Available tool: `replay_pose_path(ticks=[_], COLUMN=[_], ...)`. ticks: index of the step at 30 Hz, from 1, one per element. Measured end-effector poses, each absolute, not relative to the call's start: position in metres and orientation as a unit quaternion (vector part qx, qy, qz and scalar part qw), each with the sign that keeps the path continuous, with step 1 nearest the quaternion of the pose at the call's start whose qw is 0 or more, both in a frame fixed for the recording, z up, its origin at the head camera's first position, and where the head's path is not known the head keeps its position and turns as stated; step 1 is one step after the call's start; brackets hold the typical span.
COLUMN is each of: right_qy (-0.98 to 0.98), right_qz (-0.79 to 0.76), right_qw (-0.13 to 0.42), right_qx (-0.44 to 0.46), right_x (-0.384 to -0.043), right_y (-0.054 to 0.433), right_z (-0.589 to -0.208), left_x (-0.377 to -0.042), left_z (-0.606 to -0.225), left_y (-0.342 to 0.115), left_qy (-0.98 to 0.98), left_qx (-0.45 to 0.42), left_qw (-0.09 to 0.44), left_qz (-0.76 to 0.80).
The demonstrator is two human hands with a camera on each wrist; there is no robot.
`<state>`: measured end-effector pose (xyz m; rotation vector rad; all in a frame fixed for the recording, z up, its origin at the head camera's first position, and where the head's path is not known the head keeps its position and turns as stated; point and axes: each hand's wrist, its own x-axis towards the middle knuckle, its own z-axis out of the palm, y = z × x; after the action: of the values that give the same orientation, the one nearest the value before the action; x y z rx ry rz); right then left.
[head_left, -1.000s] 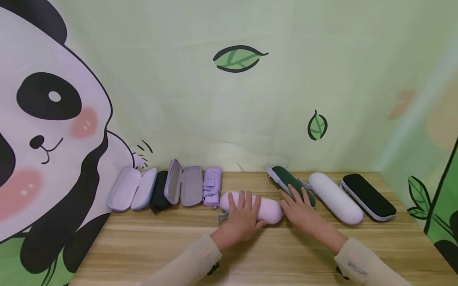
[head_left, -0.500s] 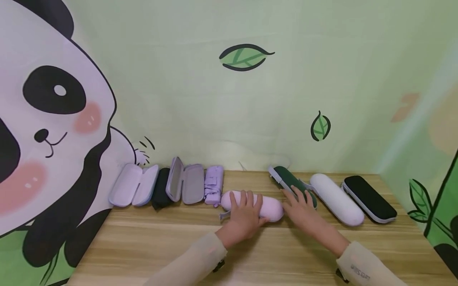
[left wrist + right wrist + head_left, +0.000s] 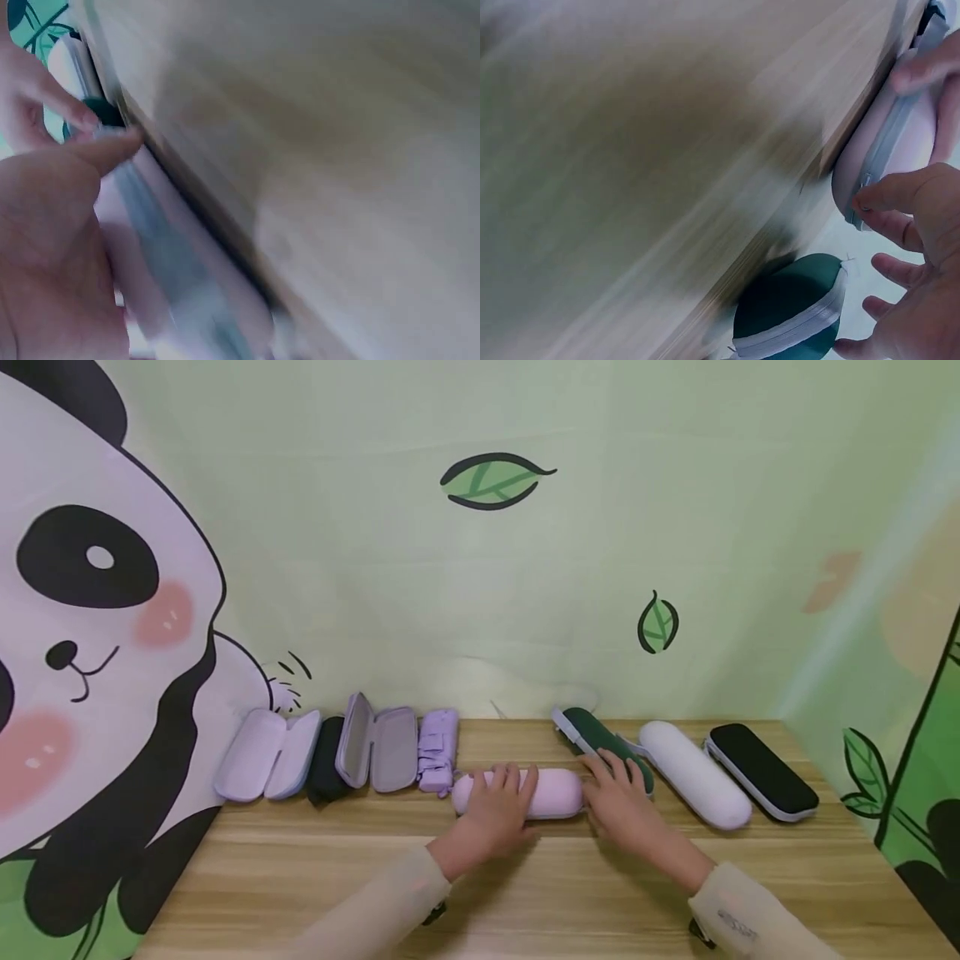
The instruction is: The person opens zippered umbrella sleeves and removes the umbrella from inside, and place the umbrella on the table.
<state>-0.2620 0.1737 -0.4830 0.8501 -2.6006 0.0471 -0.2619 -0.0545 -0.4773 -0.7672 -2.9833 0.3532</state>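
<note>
A pale pink zipped glasses case [image 3: 558,792] lies crosswise on the wooden table. My left hand [image 3: 491,814] holds it from above, fingers over its top and thumb [image 3: 112,152] along the near side. A grey zipper band [image 3: 889,135] runs along that side in the right wrist view. At the case's right end my right hand [image 3: 626,810] pinches the zipper pull [image 3: 864,182] between thumb and index finger; the pull is partly hidden. Its other fingers are spread near a dark green glasses case [image 3: 585,731], and contact with it is unclear in the head view.
Right of the green case lie a white case [image 3: 693,774] and a black case [image 3: 761,771]. On the left stand an opened white case [image 3: 251,760], a black pouch [image 3: 327,764], an opened grey-lined case [image 3: 393,752] and a folded lilac item [image 3: 437,752]. A printed cloth wall [image 3: 375,568] rises behind.
The pink case has turned from slanted to nearly level with the table's back edge. My left thumb has come off its right part, and the right hand has come to the case's end.
</note>
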Motion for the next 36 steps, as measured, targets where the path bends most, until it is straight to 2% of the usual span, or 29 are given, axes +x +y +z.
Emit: replay_pose_path(ticks=[6,11,16,26,36], right_qy=[-0.938,-0.940,-0.938,-0.939,-0.923], right_qz=[0.042,0.051,0.065,0.068,0.079], right_qw=[0.185,0.185,0.191,0.179,0.196], right_qx=[0.290,0.281,0.283,0.286,0.322], right_x=[-0.274,-0.277,-0.276,-0.270,-0.264], right_y=[0.170,0.171,0.168,0.160,0.142], right_z=[-0.484,-0.484,-0.482,-0.481,-0.477], left_x=[-0.270,-0.273,-0.273,-0.272,-0.269], left_z=[-0.474,-0.478,-0.481,-0.482,-0.476], left_y=[-0.099,-0.104,-0.102,-0.097,-0.091], left_qy=[-0.945,-0.940,-0.943,-0.955,-0.960], left_qx=[-0.313,-0.335,-0.318,-0.284,-0.270], left_qw=[-0.022,-0.008,0.018,0.001,0.019], left_qz=[0.088,0.071,0.097,0.082,0.070])
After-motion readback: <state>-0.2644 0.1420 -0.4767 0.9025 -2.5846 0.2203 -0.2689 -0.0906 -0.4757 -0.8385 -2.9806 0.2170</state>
